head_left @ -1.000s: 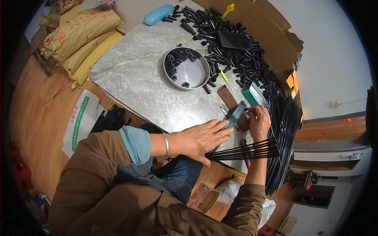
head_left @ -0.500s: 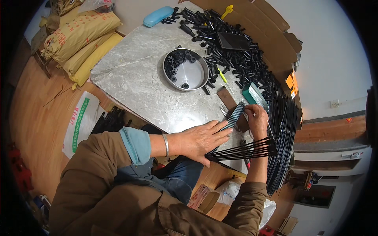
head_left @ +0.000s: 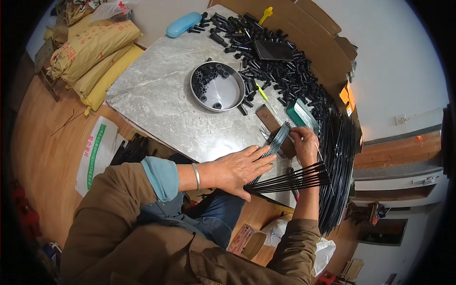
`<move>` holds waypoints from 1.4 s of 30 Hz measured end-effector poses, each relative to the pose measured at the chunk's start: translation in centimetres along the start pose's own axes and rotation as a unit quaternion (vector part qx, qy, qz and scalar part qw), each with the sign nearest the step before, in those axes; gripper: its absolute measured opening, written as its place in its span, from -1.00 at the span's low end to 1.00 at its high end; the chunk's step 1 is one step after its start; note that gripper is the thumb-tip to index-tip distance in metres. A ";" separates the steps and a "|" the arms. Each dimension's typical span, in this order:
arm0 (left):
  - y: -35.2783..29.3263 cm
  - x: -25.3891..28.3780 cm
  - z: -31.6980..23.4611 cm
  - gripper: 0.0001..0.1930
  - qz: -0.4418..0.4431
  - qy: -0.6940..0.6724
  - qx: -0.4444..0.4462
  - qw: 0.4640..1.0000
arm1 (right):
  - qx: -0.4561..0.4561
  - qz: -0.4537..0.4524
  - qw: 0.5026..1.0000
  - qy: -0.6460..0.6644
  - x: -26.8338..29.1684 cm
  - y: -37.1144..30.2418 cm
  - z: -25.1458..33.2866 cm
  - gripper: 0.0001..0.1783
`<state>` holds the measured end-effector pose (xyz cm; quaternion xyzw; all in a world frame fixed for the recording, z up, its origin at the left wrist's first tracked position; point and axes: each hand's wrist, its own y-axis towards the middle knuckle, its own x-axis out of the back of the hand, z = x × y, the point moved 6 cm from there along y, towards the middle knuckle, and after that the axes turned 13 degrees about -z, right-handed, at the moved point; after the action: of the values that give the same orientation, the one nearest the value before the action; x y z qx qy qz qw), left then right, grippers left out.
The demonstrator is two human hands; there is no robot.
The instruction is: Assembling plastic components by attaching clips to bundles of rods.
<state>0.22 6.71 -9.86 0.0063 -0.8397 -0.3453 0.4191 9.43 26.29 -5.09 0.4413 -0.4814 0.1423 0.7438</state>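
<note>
At far left, tan sacks [head_left: 90,47] are lying stacked beside the grey stone table [head_left: 156,99]. On the table, a round metal bowl [head_left: 217,86] is holding a few small black tubular parts. The left hand [head_left: 242,166] is lying flat, fingers spread, pressing down on a bundle of thin black rods [head_left: 285,178] at the table's near edge. Those rods are fanning out toward the right. The right hand [head_left: 304,145] is pinching a smaller set of rods [head_left: 278,139] over a brown block [head_left: 270,123]. Farther right, a heap of black tubular parts [head_left: 280,61] and a long pile of rods [head_left: 339,161] are lying along the table edge. Judged step: sorting or aligning rods. The next move is calling for steady left-hand pressure while the right draws rods out evenly.
</note>
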 end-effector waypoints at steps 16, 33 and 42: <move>0.5 0.3 -1.1 0.03 0.059 -0.008 -0.028 0.998 | -0.182 0.050 0.976 -0.107 -2.7 5.5 -7.7 -0.78; 1.7 0.2 -2.5 0.05 0.087 0.004 -0.050 0.995 | -0.116 -0.005 0.991 0.060 2.2 -4.6 -4.4 -0.86; 2.3 -0.1 -2.9 0.06 0.106 0.013 -0.059 0.993 | -0.113 -0.032 0.987 0.109 3.2 -5.5 -4.2 -0.78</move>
<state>2.99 6.82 -7.44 -0.1027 -0.8082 -0.3476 0.4642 17.02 25.86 -5.84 0.3515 -0.3959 0.1103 0.8411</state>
